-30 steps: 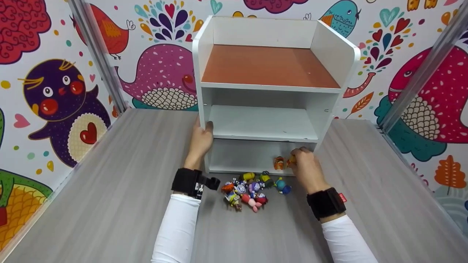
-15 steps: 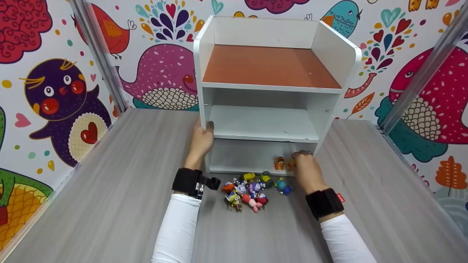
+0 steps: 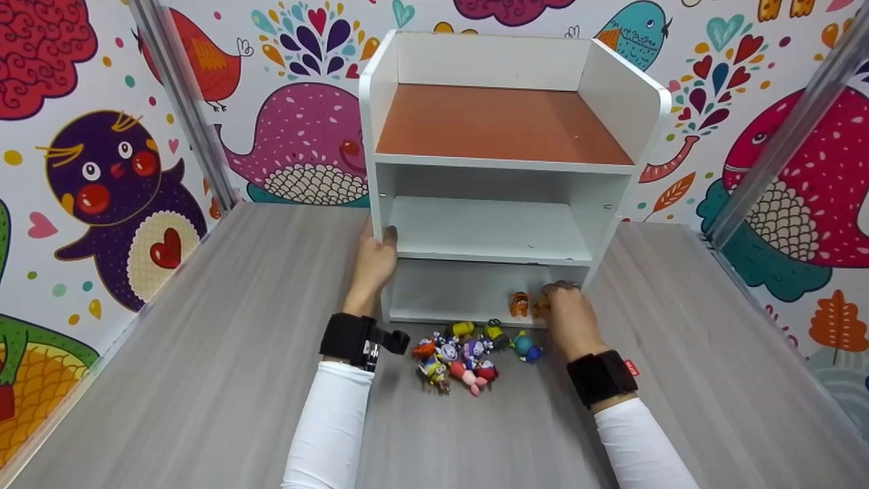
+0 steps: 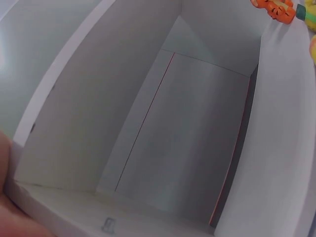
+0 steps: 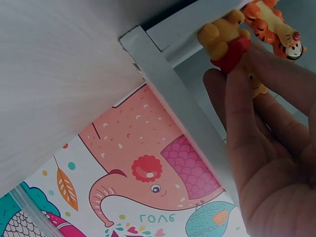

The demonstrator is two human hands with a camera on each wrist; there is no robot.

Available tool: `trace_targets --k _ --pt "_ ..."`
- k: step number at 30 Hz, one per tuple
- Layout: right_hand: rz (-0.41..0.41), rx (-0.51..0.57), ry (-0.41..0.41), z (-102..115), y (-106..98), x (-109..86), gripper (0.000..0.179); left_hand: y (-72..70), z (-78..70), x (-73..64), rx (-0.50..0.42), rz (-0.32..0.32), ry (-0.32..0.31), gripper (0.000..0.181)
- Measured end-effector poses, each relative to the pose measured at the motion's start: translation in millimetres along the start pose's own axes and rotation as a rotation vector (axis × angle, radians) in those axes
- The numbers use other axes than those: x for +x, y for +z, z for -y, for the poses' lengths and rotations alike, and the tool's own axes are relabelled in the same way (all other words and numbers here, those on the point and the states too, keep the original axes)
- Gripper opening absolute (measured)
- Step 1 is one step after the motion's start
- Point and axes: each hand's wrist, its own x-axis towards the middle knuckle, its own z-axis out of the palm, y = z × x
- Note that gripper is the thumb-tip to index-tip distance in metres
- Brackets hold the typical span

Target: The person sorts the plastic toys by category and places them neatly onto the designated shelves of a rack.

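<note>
My left hand (image 3: 373,268) grips the left side panel of a white shelf unit (image 3: 489,231), thumb on its front edge. At the right end of the bottom shelf, my right hand (image 3: 574,319) pinches a yellow bear figurine (image 5: 229,52) in a red shirt, between thumb and fingers. The bear's feet are right at the shelf board in the right wrist view, and fingers hide part of its body. Just left of it stands an orange striped tiger figurine (image 3: 519,304), facing out from the same shelf.
A pile of several small coloured figurines (image 3: 468,360) lies on the grey wood-grain table (image 3: 434,435), in front of the unit. The unit has a brown top board (image 3: 499,125) with raised sides. Cartoon-printed walls (image 3: 299,129) stand behind and at both sides.
My right hand has dipped slightly with the bear figurine, then stays almost still at the bottom shelf. The left hand keeps its grip on the panel.
</note>
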Motion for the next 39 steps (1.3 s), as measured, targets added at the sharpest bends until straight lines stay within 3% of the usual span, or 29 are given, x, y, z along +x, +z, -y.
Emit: trace_targets --k 13,23,39 --pt "-0.006 0.017 0.003 -1.6 0.3 1.1 0.023 1.0 -2.5 0.8 0.018 -0.012 0.032 0.058" --pt "-0.043 0.030 -0.040 -3.4 3.6 0.2 0.017 0.8 -1.4 -0.2 0.007 0.010 0.000 0.060" --pt "0.023 0.072 0.004 4.9 -8.4 -0.5 0.035 0.9 0.1 0.5 0.013 0.002 0.041 0.059"
